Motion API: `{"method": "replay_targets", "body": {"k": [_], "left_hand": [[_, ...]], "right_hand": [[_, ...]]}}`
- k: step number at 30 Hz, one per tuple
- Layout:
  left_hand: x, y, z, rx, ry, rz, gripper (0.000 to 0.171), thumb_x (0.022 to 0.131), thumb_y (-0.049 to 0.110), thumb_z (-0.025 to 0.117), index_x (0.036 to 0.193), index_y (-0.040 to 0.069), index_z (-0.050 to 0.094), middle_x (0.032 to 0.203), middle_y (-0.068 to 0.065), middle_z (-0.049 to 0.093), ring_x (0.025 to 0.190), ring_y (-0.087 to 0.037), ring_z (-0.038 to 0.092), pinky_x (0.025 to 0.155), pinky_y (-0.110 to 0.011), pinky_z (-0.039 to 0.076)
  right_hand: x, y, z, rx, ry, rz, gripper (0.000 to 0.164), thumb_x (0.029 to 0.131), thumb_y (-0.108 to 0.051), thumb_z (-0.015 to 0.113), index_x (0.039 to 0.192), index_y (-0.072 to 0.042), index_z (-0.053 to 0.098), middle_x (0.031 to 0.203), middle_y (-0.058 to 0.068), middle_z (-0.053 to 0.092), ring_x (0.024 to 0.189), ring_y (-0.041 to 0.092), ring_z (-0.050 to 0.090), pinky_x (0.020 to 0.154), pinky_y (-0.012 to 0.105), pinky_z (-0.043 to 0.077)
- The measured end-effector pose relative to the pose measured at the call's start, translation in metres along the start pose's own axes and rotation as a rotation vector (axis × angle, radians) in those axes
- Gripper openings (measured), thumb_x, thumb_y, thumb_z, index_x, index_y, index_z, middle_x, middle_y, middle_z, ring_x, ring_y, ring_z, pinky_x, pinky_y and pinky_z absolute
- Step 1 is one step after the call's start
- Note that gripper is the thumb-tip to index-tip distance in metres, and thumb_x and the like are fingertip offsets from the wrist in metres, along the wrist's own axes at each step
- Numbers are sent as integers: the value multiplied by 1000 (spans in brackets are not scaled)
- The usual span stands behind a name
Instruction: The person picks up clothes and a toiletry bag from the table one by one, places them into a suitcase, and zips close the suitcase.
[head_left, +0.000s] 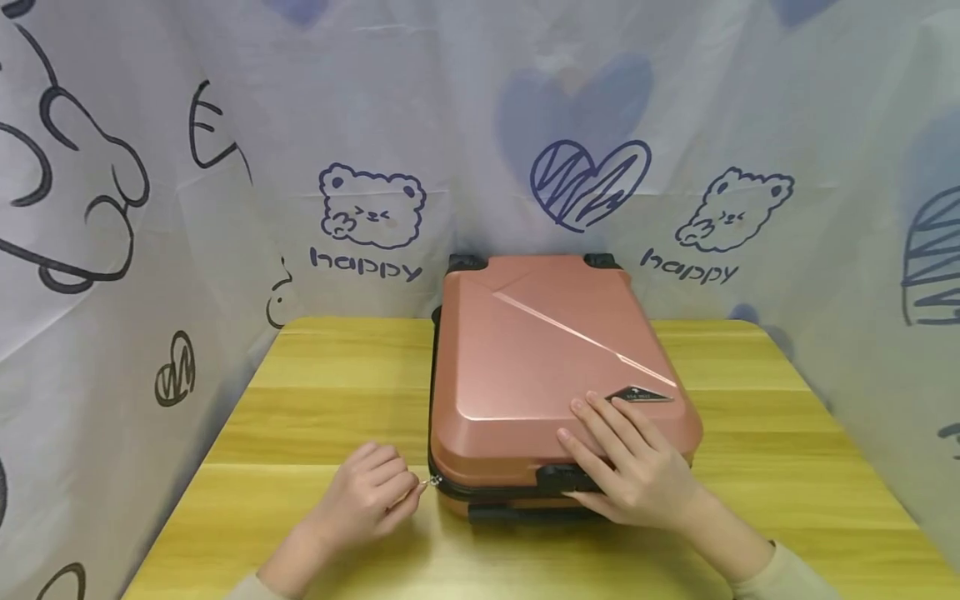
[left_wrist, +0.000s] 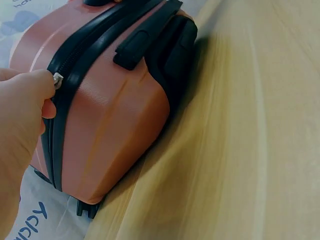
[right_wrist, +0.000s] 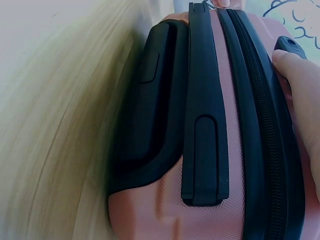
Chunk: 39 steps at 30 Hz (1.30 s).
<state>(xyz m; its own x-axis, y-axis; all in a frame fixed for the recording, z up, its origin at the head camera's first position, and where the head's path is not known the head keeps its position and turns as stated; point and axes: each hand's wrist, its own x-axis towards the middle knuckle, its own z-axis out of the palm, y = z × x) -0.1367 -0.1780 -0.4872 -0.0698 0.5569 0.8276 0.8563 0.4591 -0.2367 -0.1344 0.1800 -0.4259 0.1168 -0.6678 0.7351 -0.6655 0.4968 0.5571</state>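
Observation:
A rose-pink hard-shell suitcase [head_left: 555, 342] lies flat, its handle side toward me. At its near left corner my left hand [head_left: 363, 493] pinches a small metal zipper pull [left_wrist: 58, 80] between thumb and curled fingers. Black edging flanks the zipper [right_wrist: 265, 115] around the shell, and its teeth look closed along the stretch in the right wrist view. My right hand [head_left: 637, 475] rests on the near right of the lid, fingers extended below the dark badge [head_left: 639, 394]. The thumb touches the black lock [head_left: 558, 477]. Below the zipper runs a black carry handle [right_wrist: 205, 110].
The suitcase sits on a wood-grain table [head_left: 322, 375], with tabletop visible on both sides. A pale printed cloth [head_left: 480, 125] with bears and hearts hangs behind and along the sides. Black wheels [head_left: 467, 262] at the suitcase's far end stand close to it.

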Motion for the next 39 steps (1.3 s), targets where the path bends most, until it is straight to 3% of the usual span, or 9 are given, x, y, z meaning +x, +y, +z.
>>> {"method": "replay_targets", "body": {"k": [4, 11, 14, 19, 24, 28, 36, 39], "left_hand": [[-3, 1, 1, 11, 43, 8, 26, 90, 14, 56, 64, 14, 60, 62, 6, 57, 61, -11, 50, 62, -22, 36], [-9, -1, 5, -23, 42, -92, 20, 85, 11, 59, 65, 14, 59, 62, 7, 57, 61, -9, 49, 62, -22, 35], [-9, -1, 4, -36, 6, -126, 20, 87, 14, 59, 67, 16, 61, 64, 8, 60, 63, -9, 51, 64, -22, 36], [-3, -9, -2, -30, -122, -128, 23, 95, 27, 57, 76, 18, 65, 74, 9, 64, 72, -10, 57, 68, -25, 41], [13, -31, -9, -5, -215, -107, 27, 93, 36, 57, 93, 13, 70, 92, 1, 68, 88, -17, 61, 73, -32, 48], [31, -52, -8, 56, -251, -105, 36, 95, 39, 53, 105, 9, 70, 104, -6, 69, 98, -24, 63, 81, -39, 53], [65, -103, 1, 190, -264, -79, 44, 100, 44, 44, 113, 10, 68, 115, -11, 67, 110, -31, 61, 89, -46, 51], [76, -127, 6, 246, -268, -39, 39, 97, 42, 49, 111, 10, 67, 117, -11, 67, 112, -31, 59, 92, -46, 49]], "right_hand": [[2, -1, 0, 7, 19, -7, 58, 95, -51, 51, 120, 0, 66, 113, 27, 68, 105, 42, 64, 105, 50, 44], [5, -1, -1, 18, 16, -1, 57, 96, -49, 52, 120, 1, 66, 113, 27, 68, 106, 42, 64, 108, 50, 42], [4, -1, -1, 23, 10, 3, 57, 95, -50, 52, 120, 0, 66, 114, 27, 68, 107, 42, 64, 109, 49, 41], [-1, 0, -3, 54, -3, 32, 57, 95, -51, 53, 122, -3, 66, 116, 25, 67, 111, 41, 62, 115, 47, 36], [-3, -1, -1, 78, -22, 49, 58, 94, -53, 55, 122, -3, 66, 118, 26, 66, 113, 42, 61, 115, 47, 35], [-5, -1, -1, 83, -39, 56, 58, 94, -53, 54, 122, -3, 66, 120, 26, 66, 114, 42, 61, 115, 48, 34], [-9, -2, 0, 71, -62, 71, 59, 94, -54, 53, 123, -5, 66, 121, 25, 65, 111, 42, 62, 116, 48, 34], [-11, -2, 0, 68, -65, 77, 59, 94, -55, 52, 123, -5, 66, 122, 25, 65, 111, 42, 62, 116, 47, 34]]}}
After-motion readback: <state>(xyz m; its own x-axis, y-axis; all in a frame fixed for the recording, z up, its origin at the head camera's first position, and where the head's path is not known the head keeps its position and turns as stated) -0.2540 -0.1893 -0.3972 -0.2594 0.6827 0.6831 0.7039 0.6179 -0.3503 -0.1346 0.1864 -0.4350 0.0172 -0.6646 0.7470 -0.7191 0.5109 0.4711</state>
